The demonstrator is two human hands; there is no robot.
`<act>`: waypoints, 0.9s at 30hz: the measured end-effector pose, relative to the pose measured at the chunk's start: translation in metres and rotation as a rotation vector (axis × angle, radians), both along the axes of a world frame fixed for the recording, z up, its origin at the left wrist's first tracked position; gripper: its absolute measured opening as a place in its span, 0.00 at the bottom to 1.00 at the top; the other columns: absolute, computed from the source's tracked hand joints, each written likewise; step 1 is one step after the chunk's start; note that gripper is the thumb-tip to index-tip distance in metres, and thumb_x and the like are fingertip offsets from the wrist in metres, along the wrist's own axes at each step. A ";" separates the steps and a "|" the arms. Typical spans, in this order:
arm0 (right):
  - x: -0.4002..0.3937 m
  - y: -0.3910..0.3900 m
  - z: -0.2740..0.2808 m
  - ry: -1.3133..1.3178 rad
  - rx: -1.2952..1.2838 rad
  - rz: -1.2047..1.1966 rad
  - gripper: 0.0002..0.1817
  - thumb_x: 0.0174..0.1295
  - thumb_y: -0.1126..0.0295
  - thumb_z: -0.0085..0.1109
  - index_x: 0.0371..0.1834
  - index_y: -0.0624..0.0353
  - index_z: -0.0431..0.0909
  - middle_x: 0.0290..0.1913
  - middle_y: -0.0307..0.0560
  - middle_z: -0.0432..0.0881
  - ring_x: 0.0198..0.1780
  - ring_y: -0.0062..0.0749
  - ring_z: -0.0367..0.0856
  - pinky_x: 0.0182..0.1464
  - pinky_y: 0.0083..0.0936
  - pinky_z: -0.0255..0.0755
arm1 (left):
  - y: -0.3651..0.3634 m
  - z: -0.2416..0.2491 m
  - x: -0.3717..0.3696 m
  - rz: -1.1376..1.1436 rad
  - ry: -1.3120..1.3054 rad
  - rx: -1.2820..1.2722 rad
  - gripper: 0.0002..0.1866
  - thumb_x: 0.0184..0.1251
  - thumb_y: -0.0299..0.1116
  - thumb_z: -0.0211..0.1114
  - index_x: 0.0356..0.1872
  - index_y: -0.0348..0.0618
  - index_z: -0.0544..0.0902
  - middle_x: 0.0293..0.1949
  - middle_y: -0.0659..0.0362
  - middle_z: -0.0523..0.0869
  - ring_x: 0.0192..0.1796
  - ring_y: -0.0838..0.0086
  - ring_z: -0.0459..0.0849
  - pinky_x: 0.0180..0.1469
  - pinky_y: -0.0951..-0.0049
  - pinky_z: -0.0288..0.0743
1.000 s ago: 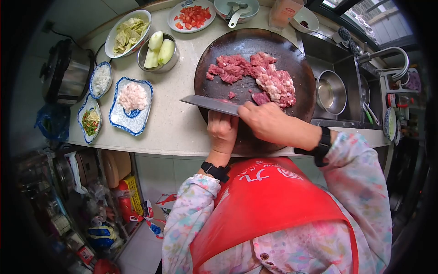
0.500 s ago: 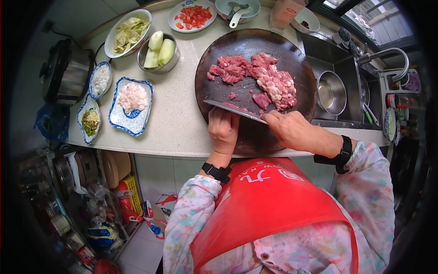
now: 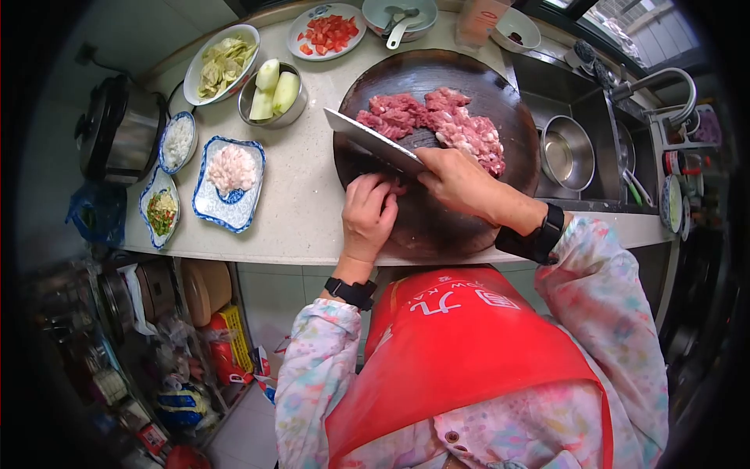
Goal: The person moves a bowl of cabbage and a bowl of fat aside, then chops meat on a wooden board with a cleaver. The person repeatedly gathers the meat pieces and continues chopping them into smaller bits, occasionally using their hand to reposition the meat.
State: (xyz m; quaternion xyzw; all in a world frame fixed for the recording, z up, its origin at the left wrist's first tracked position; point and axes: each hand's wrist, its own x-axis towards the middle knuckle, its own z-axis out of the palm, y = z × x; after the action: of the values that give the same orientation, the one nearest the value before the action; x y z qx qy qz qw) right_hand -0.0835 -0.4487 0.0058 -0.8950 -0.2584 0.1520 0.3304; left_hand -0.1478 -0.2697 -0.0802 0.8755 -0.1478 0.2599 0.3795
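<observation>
My right hand (image 3: 461,184) grips the handle of a cleaver (image 3: 373,142), its broad blade slanting up to the left above a round dark chopping board (image 3: 445,227). Just below the blade, my left hand (image 3: 366,217) rests on the board's left part with its fingers curled in. A small pinkish piece of meat (image 3: 398,187) shows at its fingertips, mostly hidden. Beyond the cleaver lies chopped raw meat in two joined heaps, a redder heap (image 3: 394,114) on the left and a paler, fattier heap (image 3: 473,134) on the right, partly behind my right hand.
Left of the board are a plate of pale minced meat (image 3: 232,170), a bowl of peeled green vegetable pieces (image 3: 273,92), and small dishes of chopped ingredients (image 3: 162,211). Diced tomato (image 3: 331,34) sits on a plate behind. A sink (image 3: 566,102) with a metal bowl (image 3: 568,152) lies right.
The cleaver has lifted off the front of the board and swung up, its tip now farther left and back. My left hand has come off the blade and moved slightly left and down.
</observation>
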 end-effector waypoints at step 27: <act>-0.034 0.021 -0.007 -0.307 -0.300 0.252 0.27 0.50 0.77 0.58 0.57 0.69 0.67 0.38 0.54 0.74 0.28 0.50 0.81 0.28 0.41 0.75 | -0.010 -0.023 0.005 0.123 -0.064 -0.043 0.16 0.48 0.24 0.71 0.42 0.37 0.84 0.41 0.47 0.85 0.45 0.46 0.83 0.55 0.51 0.75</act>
State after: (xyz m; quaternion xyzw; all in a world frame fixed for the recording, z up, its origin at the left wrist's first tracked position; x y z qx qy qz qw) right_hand -0.1177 -0.4278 -0.0014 -0.9072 -0.3898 0.0908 0.1293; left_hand -0.1429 -0.2799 -0.1034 0.8659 -0.1002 0.3139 0.3765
